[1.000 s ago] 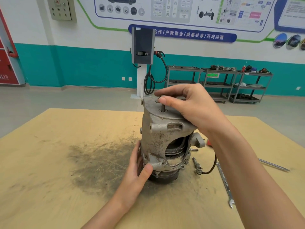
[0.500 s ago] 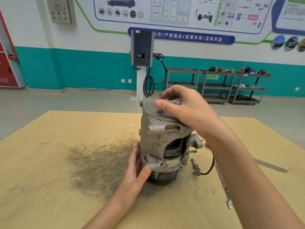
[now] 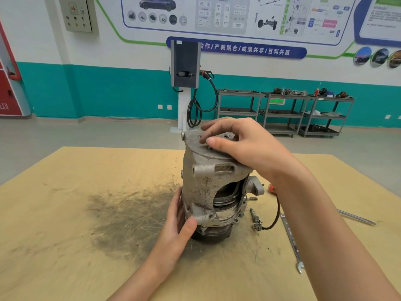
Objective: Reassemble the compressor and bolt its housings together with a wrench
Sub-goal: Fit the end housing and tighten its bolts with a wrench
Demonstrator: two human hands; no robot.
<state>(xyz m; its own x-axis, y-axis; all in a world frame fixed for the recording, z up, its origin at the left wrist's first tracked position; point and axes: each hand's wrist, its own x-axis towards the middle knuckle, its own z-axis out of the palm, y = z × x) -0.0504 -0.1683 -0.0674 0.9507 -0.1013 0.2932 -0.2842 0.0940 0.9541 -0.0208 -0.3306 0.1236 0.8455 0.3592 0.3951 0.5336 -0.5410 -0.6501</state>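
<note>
Compressor (image 3: 213, 192) upright on wooden table (image 3: 65, 213). Left hand (image 3: 178, 227) grips its lower housing; right hand (image 3: 240, 144) pinches bolt (image 3: 209, 148) on top. Wrench (image 3: 291, 242) lies right. Wall banner (image 3: 236, 48) reads "合作/产教融合/成果共享/互利共赢".

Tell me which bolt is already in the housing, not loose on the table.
The bolt at the right hand fingertips, seated upright in the top face of the compressor. The other two bolts lie flat on the table, right of the compressor.
</note>
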